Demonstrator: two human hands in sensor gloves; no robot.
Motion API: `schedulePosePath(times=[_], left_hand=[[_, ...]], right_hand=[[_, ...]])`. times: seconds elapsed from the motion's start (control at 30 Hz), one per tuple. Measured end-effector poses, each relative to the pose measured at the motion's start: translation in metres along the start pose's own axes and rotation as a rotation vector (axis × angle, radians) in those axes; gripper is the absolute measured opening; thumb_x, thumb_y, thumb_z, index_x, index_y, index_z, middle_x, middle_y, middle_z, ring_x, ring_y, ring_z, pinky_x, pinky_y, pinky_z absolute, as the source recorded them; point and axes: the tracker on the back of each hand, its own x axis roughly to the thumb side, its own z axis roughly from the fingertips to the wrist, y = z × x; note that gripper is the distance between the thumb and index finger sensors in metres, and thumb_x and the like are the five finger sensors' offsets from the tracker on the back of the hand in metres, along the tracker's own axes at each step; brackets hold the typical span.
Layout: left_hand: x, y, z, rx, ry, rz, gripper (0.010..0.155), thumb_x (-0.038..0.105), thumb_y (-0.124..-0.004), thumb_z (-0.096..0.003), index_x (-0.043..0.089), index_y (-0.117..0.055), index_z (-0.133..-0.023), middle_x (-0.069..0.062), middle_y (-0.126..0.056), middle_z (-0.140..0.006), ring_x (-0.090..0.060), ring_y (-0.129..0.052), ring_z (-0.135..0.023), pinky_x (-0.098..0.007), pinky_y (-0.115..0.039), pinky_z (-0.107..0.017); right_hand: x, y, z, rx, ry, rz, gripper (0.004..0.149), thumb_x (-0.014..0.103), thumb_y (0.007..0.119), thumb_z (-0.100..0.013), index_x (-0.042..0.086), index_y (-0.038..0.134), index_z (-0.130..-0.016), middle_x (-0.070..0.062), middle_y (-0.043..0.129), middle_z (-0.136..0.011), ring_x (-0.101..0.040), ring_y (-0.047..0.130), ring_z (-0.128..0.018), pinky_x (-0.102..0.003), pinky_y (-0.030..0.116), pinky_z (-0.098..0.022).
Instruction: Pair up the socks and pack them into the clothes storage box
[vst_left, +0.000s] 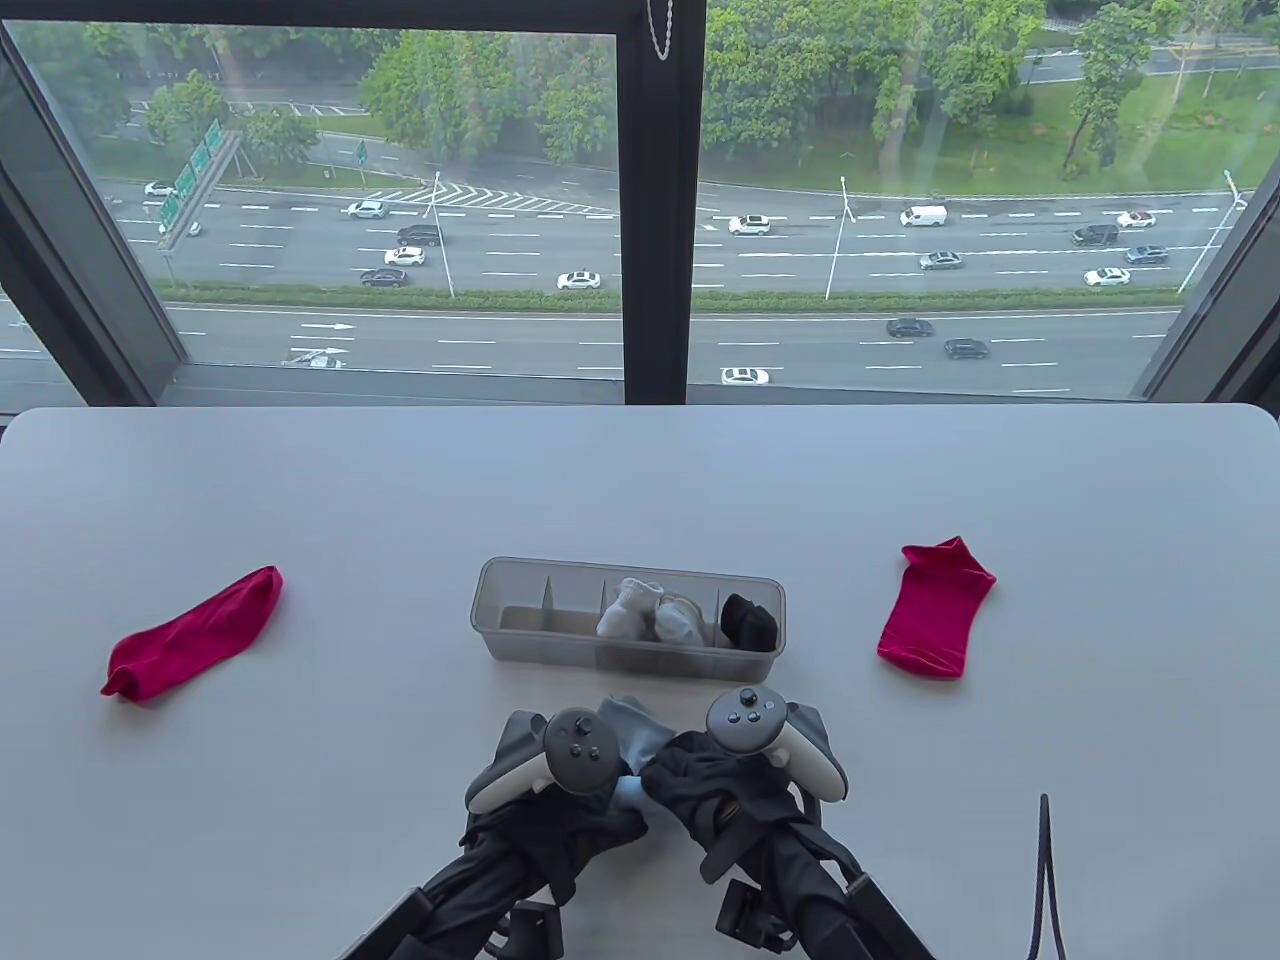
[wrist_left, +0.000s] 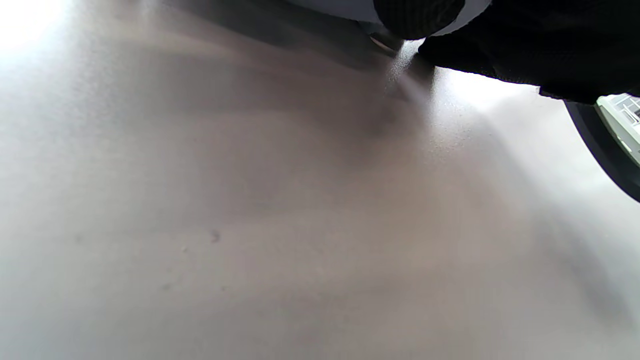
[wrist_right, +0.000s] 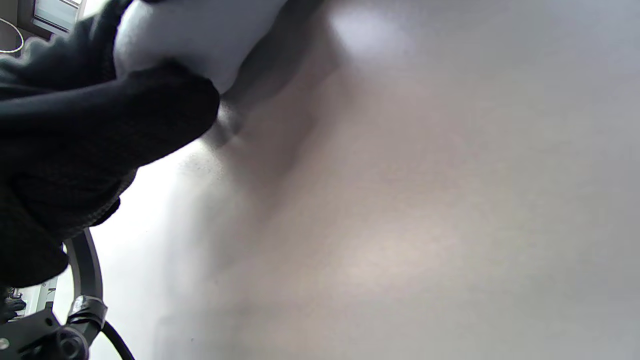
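Both hands, left (vst_left: 560, 775) and right (vst_left: 720, 775), grip light-blue socks (vst_left: 630, 735) before the storage box (vst_left: 530, 635)

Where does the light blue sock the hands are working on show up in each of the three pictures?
Table view: the light blue sock is bottom centre, between the left hand and right hand, just in front of the storage box.
Left wrist view: a pale strip at the top edge, likely the sock.
Right wrist view: top left, held by black gloved fingers.
Shared landmark: the grey table.
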Motion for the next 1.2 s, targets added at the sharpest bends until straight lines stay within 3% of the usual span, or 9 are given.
schedulePosePath(times=[0.13, 0.23, 0.37, 0.5, 0.7, 0.93, 1.03, 1.1, 1.2], left_hand=[[-0.002, 0.007, 0.004, 0.082, -0.021, 0.044, 0.050, 0.035, -0.064, -0.0580, 0.009, -0.058, -0.100, -0.031, -0.043, -0.113, -0.057, -0.034, -0.106, -0.078, -0.030, -0.071], [-0.006, 0.008, 0.005, 0.064, -0.030, 0.083, 0.049, 0.035, -0.058, -0.0587, 0.006, -0.062, -0.098, -0.029, -0.044, -0.113, -0.056, -0.032, -0.107, -0.078, -0.026, -0.071], [-0.004, 0.004, 0.003, 0.000, -0.042, 0.064, 0.051, 0.036, -0.051, -0.0588, 0.000, -0.054, -0.094, -0.030, -0.029, -0.113, -0.057, -0.016, -0.105, -0.078, -0.018, -0.069], [0.000, 0.008, 0.004, 0.075, -0.017, 0.006, 0.061, 0.041, -0.067, -0.0552, 0.007, -0.042, -0.100, -0.029, -0.016, -0.115, -0.057, -0.005, -0.104, -0.077, -0.013, -0.070], [0.003, 0.014, 0.008, 0.112, -0.048, 0.008, 0.048, 0.034, -0.064, -0.0567, 0.001, -0.066, -0.092, -0.031, -0.036, -0.116, -0.056, -0.019, -0.107, -0.077, -0.019, -0.071], [0.005, 0.015, 0.009, 0.100, -0.053, -0.026, 0.048, 0.038, -0.072, -0.0533, 0.005, -0.061, -0.087, -0.031, -0.031, -0.116, -0.057, -0.018, -0.107, -0.077, -0.018, -0.072], [0.005, 0.018, 0.011, 0.110, -0.071, -0.020, 0.044, 0.039, -0.073, -0.0529, 0.005, -0.069, -0.081, -0.030, -0.046, -0.114, -0.056, -0.032, -0.108, -0.077, -0.024, -0.073], [0.003, 0.020, 0.012, 0.114, -0.076, 0.006, 0.043, 0.040, -0.072, -0.0538, 0.005, -0.072, -0.079, -0.029, -0.052, -0.112, -0.056, -0.036, -0.107, -0.077, -0.026, -0.072], [0.005, 0.018, 0.014, 0.172, -0.053, -0.031, 0.062, 0.041, -0.071, -0.0536, 0.001, -0.056, -0.098, -0.032, -0.035, -0.115, -0.058, -0.024, -0.107, -0.077, -0.022, -0.072]], right_hand=[[0.001, 0.000, 0.000, -0.007, -0.006, 0.005, 0.047, 0.051, 0.044, -0.056, 0.025, 0.055, -0.094, -0.007, 0.013, -0.110, -0.026, -0.008, -0.099, -0.048, -0.002, -0.072], [0.000, 0.002, 0.000, 0.014, -0.020, 0.042, 0.066, 0.059, 0.051, -0.049, 0.038, 0.024, -0.105, -0.007, 0.002, -0.110, -0.028, -0.015, -0.097, -0.048, -0.005, -0.072], [0.003, 0.001, 0.001, -0.027, -0.012, 0.069, 0.047, 0.053, 0.054, -0.052, 0.036, 0.050, -0.096, -0.006, 0.010, -0.111, -0.027, -0.009, -0.100, -0.049, 0.000, -0.075], [0.000, -0.002, 0.001, 0.007, -0.042, -0.048, 0.047, 0.055, 0.048, -0.054, 0.029, 0.057, -0.092, -0.005, 0.012, -0.111, -0.026, -0.009, -0.100, -0.049, -0.002, -0.074], [0.001, -0.003, 0.002, 0.008, -0.052, -0.040, 0.060, 0.058, 0.054, -0.053, 0.036, 0.033, -0.105, -0.007, 0.003, -0.111, -0.029, -0.014, -0.097, -0.049, -0.002, -0.073], [0.003, -0.004, 0.005, 0.004, -0.085, -0.107, 0.047, 0.056, 0.051, -0.057, 0.027, 0.061, -0.092, -0.007, 0.013, -0.112, -0.029, -0.006, -0.100, -0.053, 0.005, -0.075], [0.005, -0.004, 0.007, 0.006, -0.111, -0.105, 0.060, 0.058, 0.055, -0.055, 0.033, 0.036, -0.106, -0.008, 0.004, -0.111, -0.030, -0.013, -0.098, -0.053, 0.001, -0.074], [0.010, -0.005, 0.008, 0.003, -0.128, -0.075, 0.053, 0.057, 0.058, -0.054, 0.040, 0.042, -0.101, -0.007, 0.004, -0.112, -0.029, -0.012, -0.099, -0.053, 0.001, -0.075], [0.011, -0.008, 0.010, -0.017, -0.133, -0.104, 0.046, 0.054, 0.057, -0.057, 0.033, 0.051, -0.097, -0.005, 0.010, -0.112, -0.028, -0.008, -0.101, -0.053, 0.004, -0.076]])
